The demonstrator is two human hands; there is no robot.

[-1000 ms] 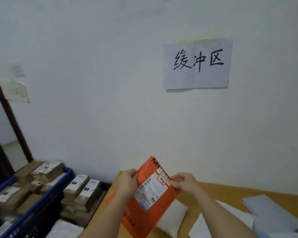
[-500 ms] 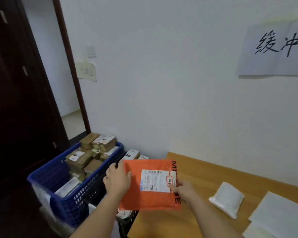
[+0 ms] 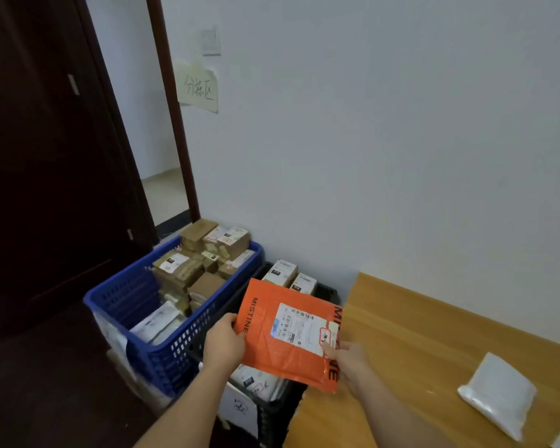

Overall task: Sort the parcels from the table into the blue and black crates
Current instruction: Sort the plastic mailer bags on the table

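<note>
Left hand (image 3: pixel 224 344) and right hand (image 3: pixel 348 358) pinch the orange parcel (image 3: pixel 285 334) above the black crate (image 3: pixel 272 412); best lower it flat, then let go together.

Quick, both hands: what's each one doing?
Left hand: gripping the orange parcel at its left edge.
Right hand: pinching the same parcel's right edge.

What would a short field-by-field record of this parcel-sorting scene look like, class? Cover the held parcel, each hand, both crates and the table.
held parcel: orange mailer with white label, above the black crate
left hand: left hand grips the mailer's left edge
right hand: right hand pinches its right edge by the label
blue crate: blue crate, full of brown boxes, left of the black one
black crate: black crate, holds white parcels, beside the table
table: wooden table, white bag lying on it
</note>
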